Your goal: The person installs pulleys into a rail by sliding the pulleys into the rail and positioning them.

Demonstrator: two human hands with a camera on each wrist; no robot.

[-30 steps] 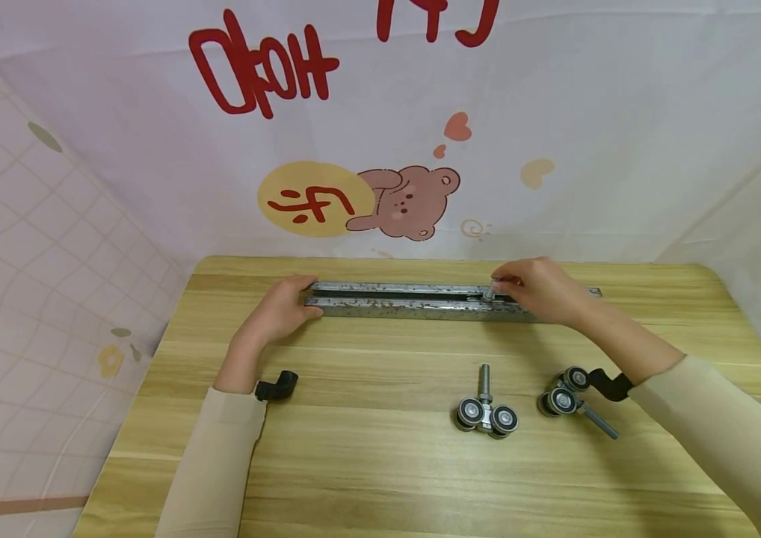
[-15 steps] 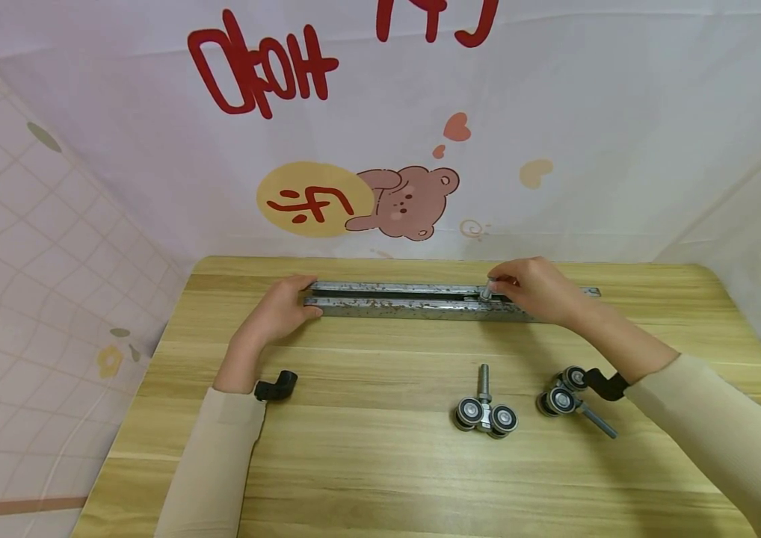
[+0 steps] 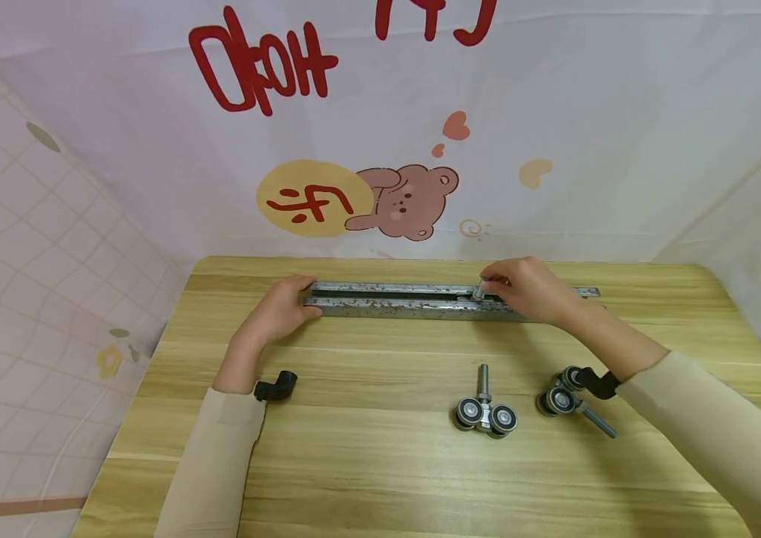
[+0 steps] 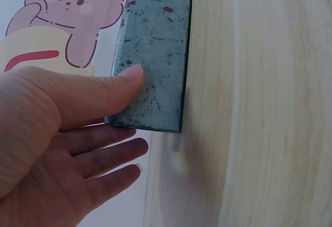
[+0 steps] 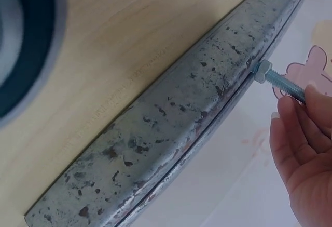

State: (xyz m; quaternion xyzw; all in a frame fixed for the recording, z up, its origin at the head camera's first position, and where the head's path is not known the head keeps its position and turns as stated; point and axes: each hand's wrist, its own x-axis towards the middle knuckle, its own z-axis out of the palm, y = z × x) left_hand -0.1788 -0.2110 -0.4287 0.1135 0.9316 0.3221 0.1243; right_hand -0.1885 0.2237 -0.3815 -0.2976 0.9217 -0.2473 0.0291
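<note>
A rust-speckled steel rail (image 3: 394,305) with a slot along its top lies across the back of the table. My left hand (image 3: 279,308) grips its left end, the thumb on the near side wall, as the left wrist view (image 4: 78,102) also shows. Out of the slot, right of the middle, stands a threaded bolt (image 5: 286,85) with a hex nut at its base. Thumb and fingertips of my right hand (image 3: 531,290) pinch the bolt's upper end. Whatever the bolt is fixed to sits inside the rail, mostly hidden.
Two roller trolleys with threaded bolts lie on the wooden table (image 3: 367,448): one trolley (image 3: 485,412) nearer the middle, another trolley (image 3: 564,397) under the right forearm. Black wrist mounts show at both cuffs. A printed cloth (image 3: 575,90) hangs behind the table.
My right hand has moved slightly left along the rail, and the bolt has slid with it in the slot. The left hand and the rail have stayed in place.
</note>
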